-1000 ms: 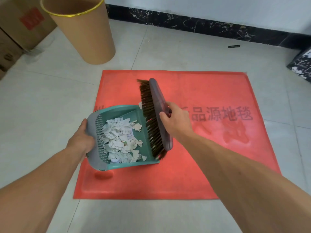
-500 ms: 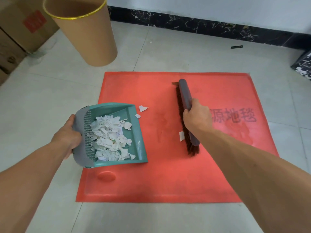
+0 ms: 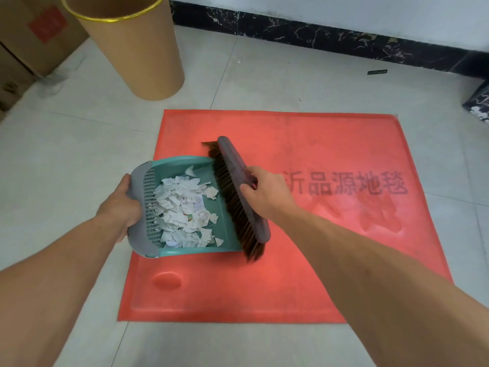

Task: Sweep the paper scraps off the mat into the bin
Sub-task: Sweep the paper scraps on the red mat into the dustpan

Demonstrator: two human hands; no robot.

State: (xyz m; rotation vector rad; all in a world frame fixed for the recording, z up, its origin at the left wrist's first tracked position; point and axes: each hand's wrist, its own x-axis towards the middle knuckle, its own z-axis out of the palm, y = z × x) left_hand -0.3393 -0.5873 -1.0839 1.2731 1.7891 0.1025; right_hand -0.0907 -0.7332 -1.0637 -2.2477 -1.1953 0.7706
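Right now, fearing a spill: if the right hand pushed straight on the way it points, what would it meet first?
Likely the paper scraps in the dustpan; the brush in the right hand is at its open edge.

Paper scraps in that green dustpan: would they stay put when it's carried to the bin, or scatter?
Probably very light: the paper scraps are small thin bits, loosely heaped, so a jolt could scatter them. They would likely slide on the smooth plastic dustpan if it tips. The brush lying along its open edge may hold them in.
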